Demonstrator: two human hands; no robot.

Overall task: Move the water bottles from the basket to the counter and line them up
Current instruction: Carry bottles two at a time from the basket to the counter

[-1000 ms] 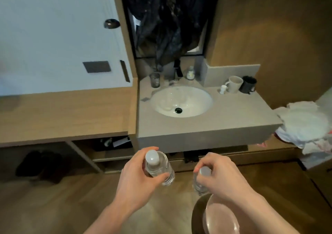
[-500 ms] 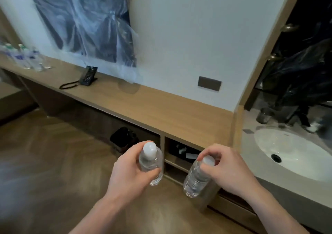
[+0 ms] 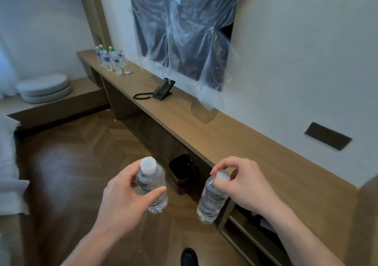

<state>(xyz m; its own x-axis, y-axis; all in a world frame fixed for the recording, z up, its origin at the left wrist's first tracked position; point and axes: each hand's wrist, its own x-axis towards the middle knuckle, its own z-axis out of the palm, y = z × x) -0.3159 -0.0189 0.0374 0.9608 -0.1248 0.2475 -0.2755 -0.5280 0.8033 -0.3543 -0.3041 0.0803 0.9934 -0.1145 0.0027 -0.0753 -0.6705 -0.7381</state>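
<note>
While you carry 2 bottles, your left hand (image 3: 124, 200) wraps the left bottle (image 3: 152, 186) upright; your right hand (image 3: 243, 186) pinches the right bottle (image 3: 210, 200) by its cap, body hanging tilted. Both sit well short of the telephone (image 3: 163, 91); the bottle row (image 3: 112, 60) stands beyond it on the counter (image 3: 204, 130).

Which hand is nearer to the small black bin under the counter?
Roughly equal, left perhaps nearer. The black bin sits between them: left hand lower-left, right hand to its right.

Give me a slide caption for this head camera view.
Left hand and right hand each carry a water bottle toward the bottles lined up on the wooden counter.
</note>
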